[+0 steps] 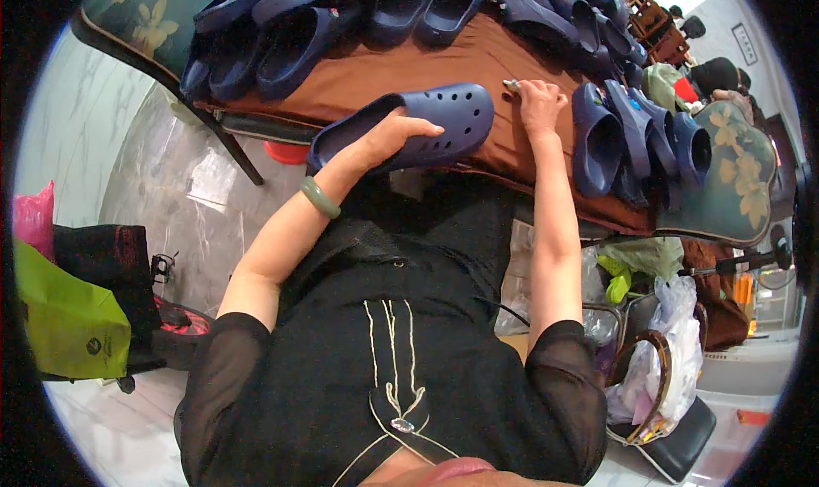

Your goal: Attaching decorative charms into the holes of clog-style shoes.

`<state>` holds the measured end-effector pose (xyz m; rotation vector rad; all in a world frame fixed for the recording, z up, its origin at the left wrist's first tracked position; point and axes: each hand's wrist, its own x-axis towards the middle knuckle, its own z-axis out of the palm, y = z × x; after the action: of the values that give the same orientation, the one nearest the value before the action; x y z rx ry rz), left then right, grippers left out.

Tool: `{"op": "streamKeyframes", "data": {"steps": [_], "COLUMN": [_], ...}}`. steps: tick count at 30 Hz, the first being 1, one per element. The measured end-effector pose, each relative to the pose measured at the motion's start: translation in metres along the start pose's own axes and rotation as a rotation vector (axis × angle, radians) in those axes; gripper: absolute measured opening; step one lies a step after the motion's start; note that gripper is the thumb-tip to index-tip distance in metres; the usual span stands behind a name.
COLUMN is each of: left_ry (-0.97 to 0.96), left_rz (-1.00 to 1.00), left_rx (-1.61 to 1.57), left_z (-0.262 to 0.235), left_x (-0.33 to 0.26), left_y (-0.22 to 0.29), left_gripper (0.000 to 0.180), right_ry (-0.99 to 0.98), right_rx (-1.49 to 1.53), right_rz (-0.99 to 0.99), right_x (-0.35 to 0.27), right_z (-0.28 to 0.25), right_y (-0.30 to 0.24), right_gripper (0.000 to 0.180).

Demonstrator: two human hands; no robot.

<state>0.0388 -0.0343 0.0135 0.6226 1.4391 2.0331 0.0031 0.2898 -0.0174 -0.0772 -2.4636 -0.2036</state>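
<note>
My left hand [386,142] grips a navy blue clog [452,116], its thumb lying over the upper and its other fingers hidden. The clog is tilted, its holed toe pointing right and its open heel left, above the near edge of a brown cloth [375,69] on the table. Farther right, my right hand [542,107] rests over the cloth with curled fingers. A small pale piece [511,85] shows at its fingertips, too small to name.
More navy clogs [299,52] line the table's far left, and others [580,17] crowd the far right. Several clogs [597,141] stand right of my right hand. Floral-patterned chairs [740,175] flank the table. A green bag [68,316] sits at left, a bag of clear plastic [670,342] at lower right.
</note>
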Motion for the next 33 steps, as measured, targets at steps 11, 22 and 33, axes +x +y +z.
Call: {"op": "streamKeyframes", "data": {"steps": [11,22,33], "left_ry": [-0.075,-0.054,-0.058], "left_rz": [0.056,0.073,0.068], "left_rx": [-0.041,-0.037,-0.008], "left_z": [-0.012,-0.007,-0.010], "left_x": [0.009,0.007,0.008], "left_y": [-0.017,-0.010,-0.012], "left_gripper": [0.042,0.038,0.035], "right_ry": [-0.325,0.007,0.059], "right_rx": [1.297,0.778,0.718], "right_rz": [0.261,-0.149,-0.355], "right_x": [-0.024,-0.010,-0.032], "right_z": [-0.090,-0.108,-0.107], "right_y": [-0.056,-0.095,-0.091], "right_gripper": [0.022,0.017,0.027]}}
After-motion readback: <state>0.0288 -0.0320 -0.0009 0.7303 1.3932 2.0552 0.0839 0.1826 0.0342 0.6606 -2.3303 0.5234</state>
